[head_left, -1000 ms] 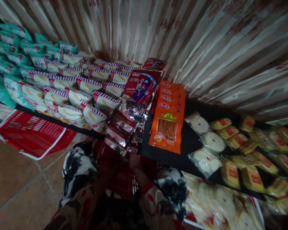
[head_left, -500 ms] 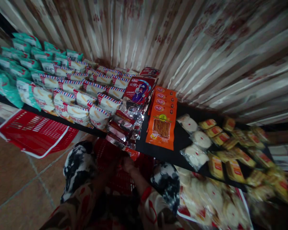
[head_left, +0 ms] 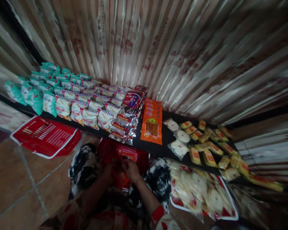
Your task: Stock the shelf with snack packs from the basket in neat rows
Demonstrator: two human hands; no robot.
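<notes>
Well, orange packet (head_left: 121, 179): it lay at the lower centre of the frame, between and just below my two hands, its shape too dark to trace fully; its long axis, I judged, ran up and down the frame.
Right hand (head_left: 132, 171): this one looked nearer, at the packet's upper right, fingers drawn together with hardly any gap; what they pinched, I could not tell.
Left hand (head_left: 110, 171): it sat at the packet's upper left, deep in shadow; how far it was open, or whether it had hold of anything, I could not tell.
Basket between my knees (head_left: 104, 148): its red wall showed above my hands, with a red-orange pack (head_left: 130, 155) just beyond my right fingertips.
Black shelf (head_left: 156, 149): it slanted across the middle of the frame, past the basket, bearing orange snack packs (head_left: 151, 123) at centre, silver-and-brown packets (head_left: 124, 119) left of those, and round white crackers (head_left: 182, 136) to their right.
Wrapped crackers (head_left: 199, 188): they filled a white-rimmed container at the lower right, well apart from both hands.
</notes>
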